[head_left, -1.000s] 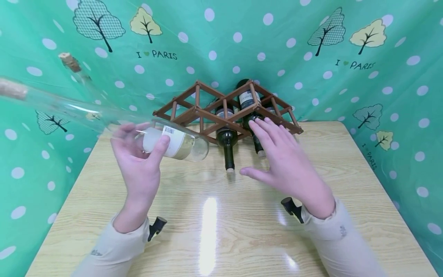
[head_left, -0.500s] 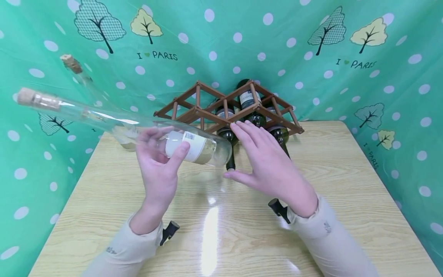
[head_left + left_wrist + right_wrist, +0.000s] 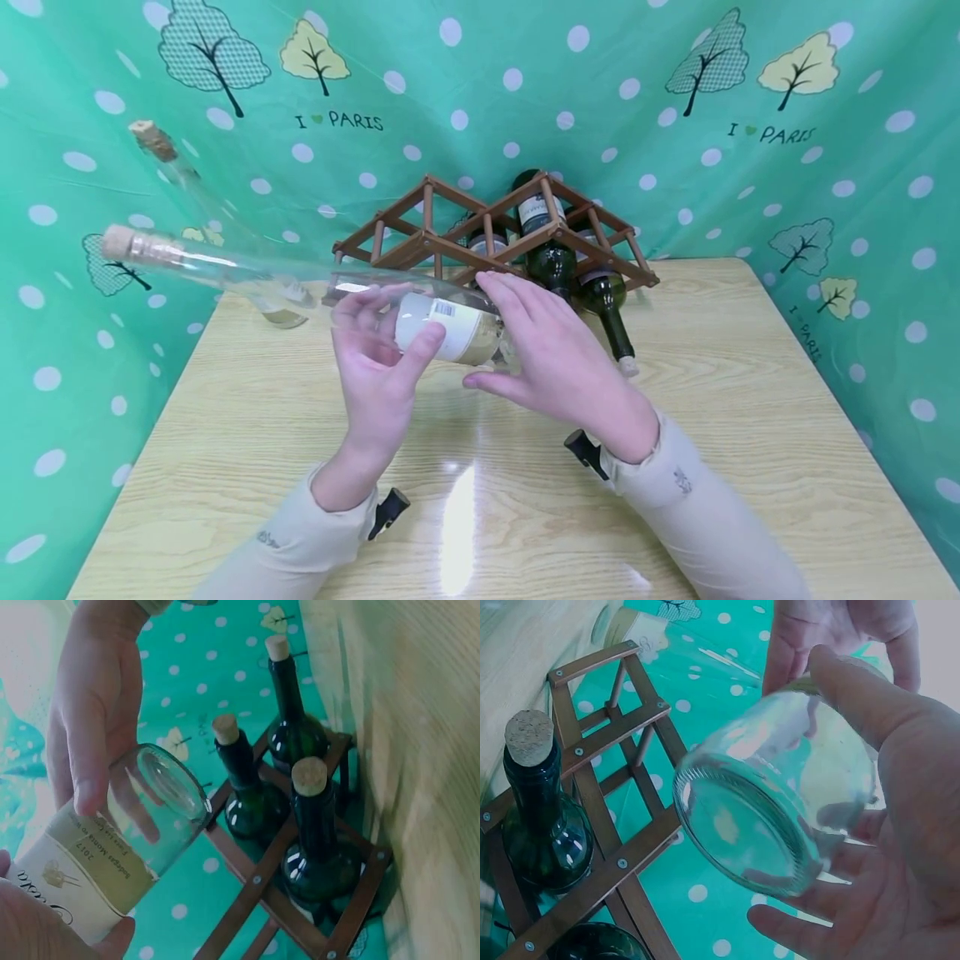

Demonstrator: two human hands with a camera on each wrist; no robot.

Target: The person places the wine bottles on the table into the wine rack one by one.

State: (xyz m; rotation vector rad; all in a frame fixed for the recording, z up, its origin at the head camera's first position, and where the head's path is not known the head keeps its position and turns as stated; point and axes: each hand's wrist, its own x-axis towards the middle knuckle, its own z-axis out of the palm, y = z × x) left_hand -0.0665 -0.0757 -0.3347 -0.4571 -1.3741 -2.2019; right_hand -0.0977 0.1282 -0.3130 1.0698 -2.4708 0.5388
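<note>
Left grip (image 3: pixel 375 367) clamped on corked clear wine bottle (image 3: pixel 457 329), held above desk (image 3: pixel 262 417), neck toward left. Right grip (image 3: pixel 555 354) spanned its base, digits on both sides; from my feed I couldn't tell whether it pinched. Wooden wine rack (image 3: pixel 427 240) behind held three dark green bottles (image 3: pixel 322 866); second clear bottle (image 3: pixel 285 317) stood left.

You moved the clear bottle (image 3: pixel 459 325) rightward in your left hand (image 3: pixel 377 387) and shifted your right hand (image 3: pixel 555 362) leftward until its thumb and fingers straddled the base, uncovering the corked neck of the rightmost dark bottle (image 3: pixel 603 293).
</note>
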